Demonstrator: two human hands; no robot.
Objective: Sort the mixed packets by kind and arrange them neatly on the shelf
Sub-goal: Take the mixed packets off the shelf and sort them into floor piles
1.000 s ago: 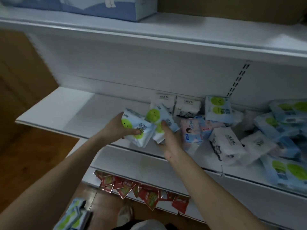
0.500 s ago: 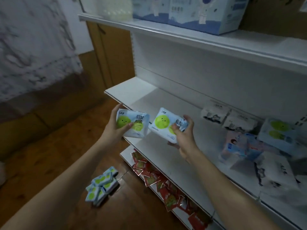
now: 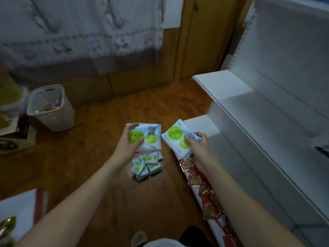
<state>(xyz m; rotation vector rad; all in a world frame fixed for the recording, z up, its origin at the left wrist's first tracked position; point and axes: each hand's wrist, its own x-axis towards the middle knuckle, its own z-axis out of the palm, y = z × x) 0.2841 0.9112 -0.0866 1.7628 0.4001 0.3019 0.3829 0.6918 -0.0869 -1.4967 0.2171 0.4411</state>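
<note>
Two packets with green smiley circles are in my grasp, one per hand, held up over the wooden floor point(image 3: 89, 157) just left of the white shelf point(image 3: 249, 111). My left hand point(image 3: 129, 145) grips the left packet point(image 3: 149, 138) by its left side, fingers curled over the top corner and thumb pressed on the front near the green face. My right hand point(image 3: 199, 147) pinches the right packet point(image 3: 175, 138) at its right edge, thumb on the front; this packet is tilted, its top corner leaning left. Both packets sit close together but apart, neither touching the shelf. Below them on the floor lies a small pile of matching packets point(image 3: 146, 165), bunched loosely. Red sachets point(image 3: 204, 191) are strewn along the lowest shelf board beside my right forearm. Farther left, a white laundry basket point(image 3: 51, 107) stands on the floor near the wall, with a few blurred items inside. A pale patterned cloth point(image 3: 80, 32) hangs behind it.
</note>
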